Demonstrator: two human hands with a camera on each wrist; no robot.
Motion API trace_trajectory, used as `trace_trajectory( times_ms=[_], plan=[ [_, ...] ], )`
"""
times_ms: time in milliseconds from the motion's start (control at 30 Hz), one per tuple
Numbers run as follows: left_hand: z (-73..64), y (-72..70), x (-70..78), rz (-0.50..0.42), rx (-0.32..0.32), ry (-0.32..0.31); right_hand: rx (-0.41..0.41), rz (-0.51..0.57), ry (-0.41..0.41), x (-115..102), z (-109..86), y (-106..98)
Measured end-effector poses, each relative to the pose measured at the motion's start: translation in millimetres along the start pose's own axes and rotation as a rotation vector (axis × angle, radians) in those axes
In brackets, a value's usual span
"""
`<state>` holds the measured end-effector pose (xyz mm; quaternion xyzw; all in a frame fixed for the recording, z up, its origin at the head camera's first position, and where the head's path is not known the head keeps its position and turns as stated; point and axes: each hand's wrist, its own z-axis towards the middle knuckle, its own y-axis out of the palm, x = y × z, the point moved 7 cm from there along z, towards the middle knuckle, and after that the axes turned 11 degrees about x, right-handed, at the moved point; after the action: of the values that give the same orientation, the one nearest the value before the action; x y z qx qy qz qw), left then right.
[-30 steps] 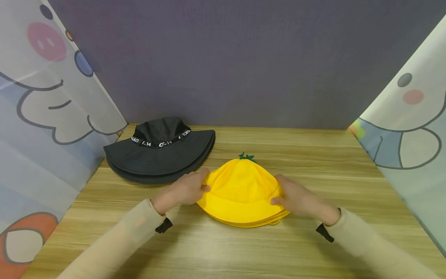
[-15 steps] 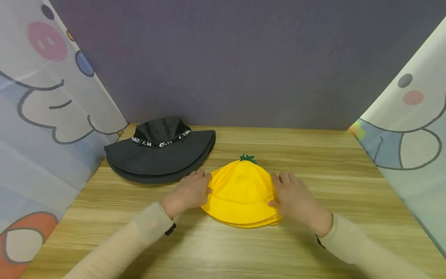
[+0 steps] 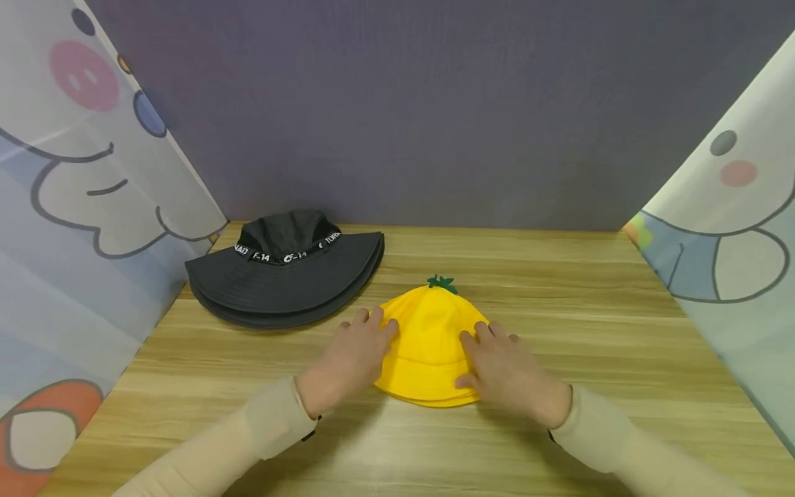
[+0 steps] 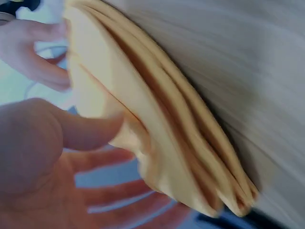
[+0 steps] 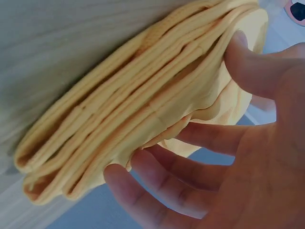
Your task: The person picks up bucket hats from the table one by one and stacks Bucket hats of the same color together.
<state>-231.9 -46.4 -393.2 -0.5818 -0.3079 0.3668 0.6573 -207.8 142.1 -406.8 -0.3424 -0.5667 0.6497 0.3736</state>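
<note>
A yellow bucket hat (image 3: 428, 335) with a green leaf-shaped tuft (image 3: 442, 284) on top lies on the wooden table. Its brim (image 5: 143, 100) shows several stacked layers in the right wrist view. My left hand (image 3: 355, 355) touches the hat's left side, its thumb on the cloth and the other fingers fairly straight. On the opposite side, my right hand (image 3: 511, 369) rests with spread, slightly bent fingers against the crown and its thumb at the brim. The underside of the hat is hidden.
A black wide-brimmed hat (image 3: 286, 283) with white lettering on its band lies at the back left of the wooden table (image 3: 397, 455). A dark grey panel (image 3: 422, 117) stands behind, with cartoon-printed sheets (image 3: 93, 207) along both sides.
Both hands have moved inward over the yellow hat from its outer edges, and its sides now look narrower between them. The black hat has stayed in place.
</note>
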Motion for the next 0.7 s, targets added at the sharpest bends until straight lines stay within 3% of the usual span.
trace_trajectory(
  times_ms=[100, 267, 433, 700],
  plan=[
    [-0.9, 3.6, 8.1, -0.027, -0.038, 0.020, -0.009, 0.002, 0.021, 2.5, 3.2, 0.3],
    [8.9, 13.0, 8.9, -0.030, -0.043, 0.022, -0.063, 0.005, 0.073, 14.0, 9.0, 2.4],
    [30.3, 21.4, 11.0, -0.060, -0.068, -0.005, -0.080, 0.009, 0.097, 31.2, 16.5, 3.7],
    [68.0, 30.2, 21.0, 0.005, -0.108, -0.020, -0.140, 0.016, 0.164, 65.1, 31.5, 7.4]
  ],
)
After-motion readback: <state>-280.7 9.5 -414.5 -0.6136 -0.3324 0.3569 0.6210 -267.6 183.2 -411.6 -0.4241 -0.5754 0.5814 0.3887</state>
